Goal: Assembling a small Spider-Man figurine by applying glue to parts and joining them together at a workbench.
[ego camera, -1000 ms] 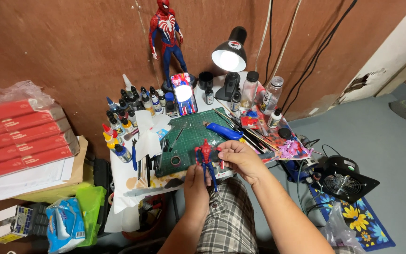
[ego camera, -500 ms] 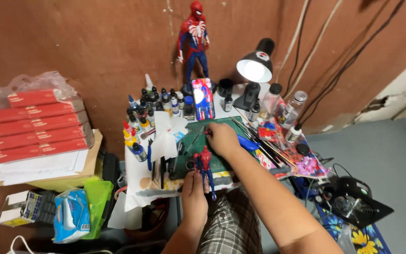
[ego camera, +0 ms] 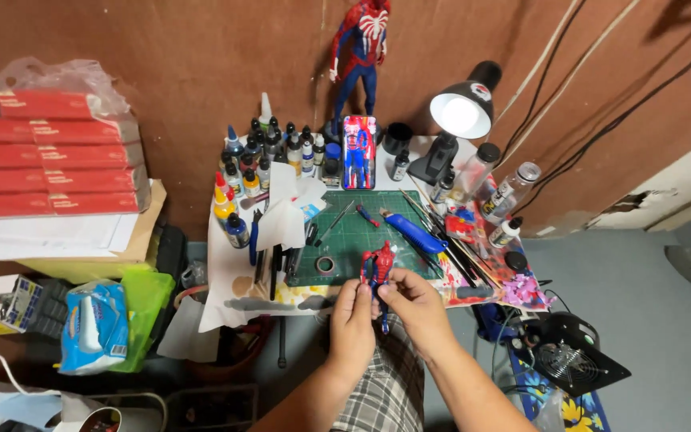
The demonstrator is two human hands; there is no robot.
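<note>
From the head camera, both hands grip a small red-and-blue action figure (ego camera: 378,272) at the near edge of the green cutting mat (ego camera: 361,232). The left hand (ego camera: 352,316) pinches its lower body; the right hand (ego camera: 414,304) closes on its legs. A blue utility knife (ego camera: 414,233) lies on the mat's right side, a tape roll (ego camera: 325,264) left of the figure.

A small red-and-blue action figure (ego camera: 379,270) stands roughly upright over the near table edge, legs seemingly pinched.
</note>
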